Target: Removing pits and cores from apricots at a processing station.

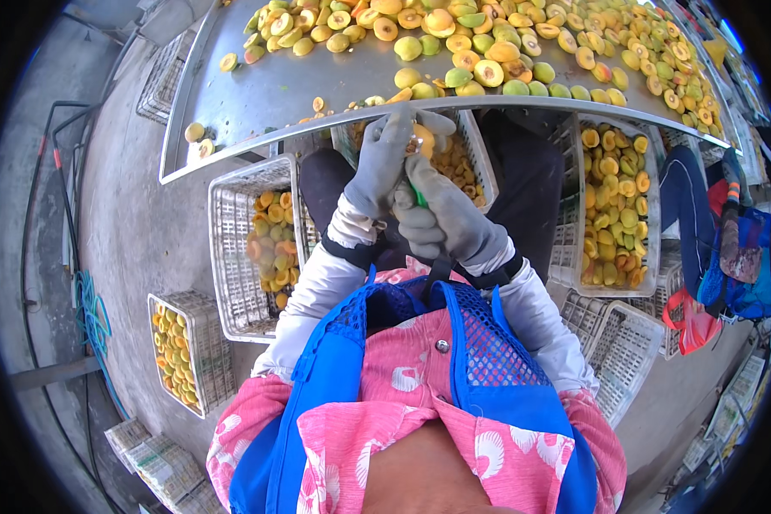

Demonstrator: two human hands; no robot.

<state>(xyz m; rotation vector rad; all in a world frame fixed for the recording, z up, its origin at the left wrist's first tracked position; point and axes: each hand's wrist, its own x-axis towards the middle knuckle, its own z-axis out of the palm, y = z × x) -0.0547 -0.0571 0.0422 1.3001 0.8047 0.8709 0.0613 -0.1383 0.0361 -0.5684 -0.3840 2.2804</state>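
Observation:
Both of my hands wear grey gloves and meet at the near edge of the metal table. My left hand (382, 160) grips a halved yellow stone fruit (425, 141), its cut side partly showing. In my right hand (446, 209) is a small tool with a green handle (419, 194); its working end is hidden by my fingers and the fruit. The right thumb lies close against the fruit. Many halved stone fruits (488, 73), several with pits in them, are spread over the metal table (282, 96) beyond my hands.
Below the table edge, between my knees, a plastic crate (482, 154) holds fruit pieces. Fruit crates stand at left (253, 177) and right (617, 290). A smaller-looking crate of fruit (215, 360) sits on the floor. Another person's leg (681, 205) is at right. A blue hose (89, 308) lies left.

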